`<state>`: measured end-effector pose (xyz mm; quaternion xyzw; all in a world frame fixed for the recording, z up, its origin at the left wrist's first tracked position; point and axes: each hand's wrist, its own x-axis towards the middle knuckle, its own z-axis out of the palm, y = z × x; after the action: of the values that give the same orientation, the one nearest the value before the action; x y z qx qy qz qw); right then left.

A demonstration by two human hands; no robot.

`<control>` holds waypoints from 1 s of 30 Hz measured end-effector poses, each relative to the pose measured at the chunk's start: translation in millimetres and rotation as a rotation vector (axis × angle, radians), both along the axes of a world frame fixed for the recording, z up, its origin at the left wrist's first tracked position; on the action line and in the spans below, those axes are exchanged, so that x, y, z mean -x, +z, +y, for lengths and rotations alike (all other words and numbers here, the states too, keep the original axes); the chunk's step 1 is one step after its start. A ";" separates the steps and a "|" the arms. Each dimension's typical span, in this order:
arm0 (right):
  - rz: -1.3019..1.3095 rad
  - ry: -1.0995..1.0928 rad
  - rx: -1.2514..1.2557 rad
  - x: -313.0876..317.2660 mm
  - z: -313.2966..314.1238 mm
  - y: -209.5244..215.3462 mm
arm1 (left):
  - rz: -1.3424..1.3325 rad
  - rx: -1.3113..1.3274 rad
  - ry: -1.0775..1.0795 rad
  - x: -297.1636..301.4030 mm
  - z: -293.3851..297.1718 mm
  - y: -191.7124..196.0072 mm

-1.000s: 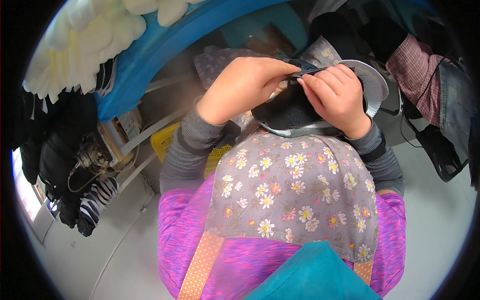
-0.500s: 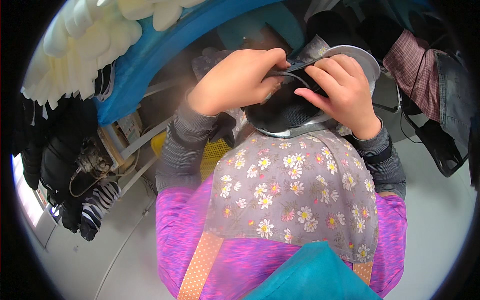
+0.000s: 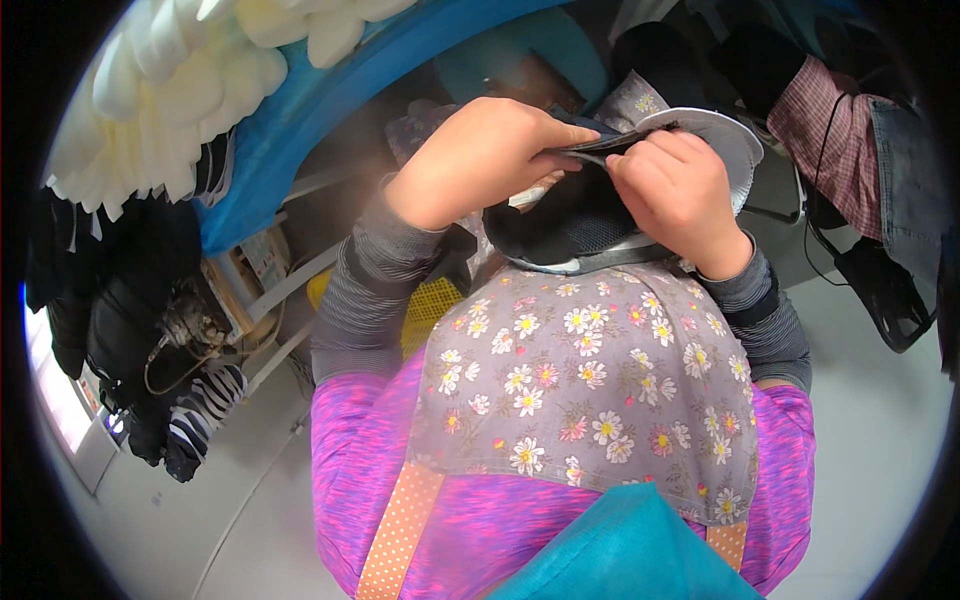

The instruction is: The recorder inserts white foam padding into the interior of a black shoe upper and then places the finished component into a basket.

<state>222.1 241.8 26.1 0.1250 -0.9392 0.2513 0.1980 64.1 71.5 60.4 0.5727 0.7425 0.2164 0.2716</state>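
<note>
A black mesh piece with grey edging, which looks like a shoe upper (image 3: pixel 550 228), is held over my lap against the flowered apron (image 3: pixel 590 370). My left hand (image 3: pixel 475 165) is closed, pinching its dark upper edge between thumb and fingers. On the other side my right hand (image 3: pixel 685 195) is curled shut on the same edge, with its fingertips folded inward. A pale grey rounded part (image 3: pixel 735 150) shows behind the right knuckles. Between the hands the edge is stretched taut; what lies under the right fingers is hidden.
White, finger-like soft pieces (image 3: pixel 180 90) lie heaped on a blue-covered table (image 3: pixel 350 85) at the far left. Black and striped pieces (image 3: pixel 205 405) hang below. A yellow basket (image 3: pixel 425 315) sits beside my left forearm. A person in a checked sleeve (image 3: pixel 820 150) is at the far right.
My right hand has curled its fingers and thumb tighter on the edge and shifted slightly down. The pale part behind it has dipped. My left hand keeps its pinch, moving a little.
</note>
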 end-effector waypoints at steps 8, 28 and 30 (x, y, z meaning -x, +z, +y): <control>0.070 -0.140 0.174 9.0 -1.7 0.8 | 0.041 0.043 0.012 -2.6 1.9 5.6; 0.129 -0.023 0.007 8.7 -3.2 -3.2 | 0.030 -0.005 0.035 -0.2 -2.0 1.8; 0.223 -0.120 0.023 10.8 -4.9 -5.2 | 0.052 -0.017 0.026 -2.9 -2.9 1.2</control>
<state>211.4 237.0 20.9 0.0935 -0.9142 0.2343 0.3172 67.0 68.6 61.6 0.5709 0.7547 0.2112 0.2446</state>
